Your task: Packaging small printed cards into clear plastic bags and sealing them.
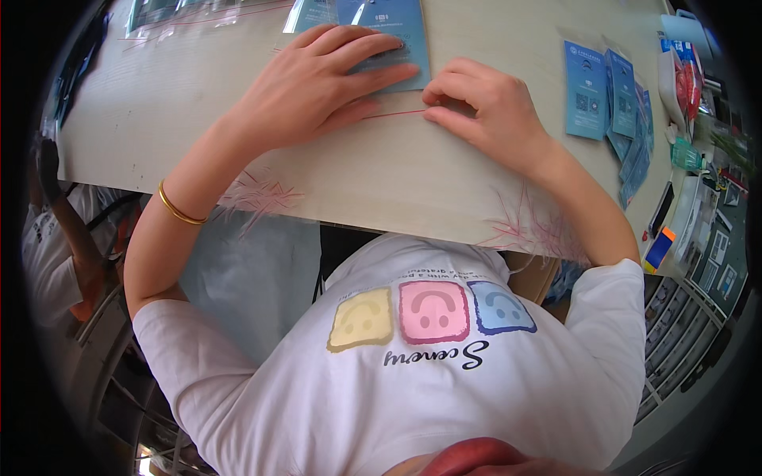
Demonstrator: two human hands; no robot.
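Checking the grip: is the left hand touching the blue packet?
Touching. The head view shows the left hand lying flat, fingers pressed on the blue packet.

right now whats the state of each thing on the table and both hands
left hand: flat, pressing on the blue card
blue card: lying flat, partly covered by the left hand
right hand: curled, pinching the red strip
red strip: stretched flat between the hands
card pile: loose, overlapping

blue flat packet (397,28) top centre | blue packets pile (611,103) table right
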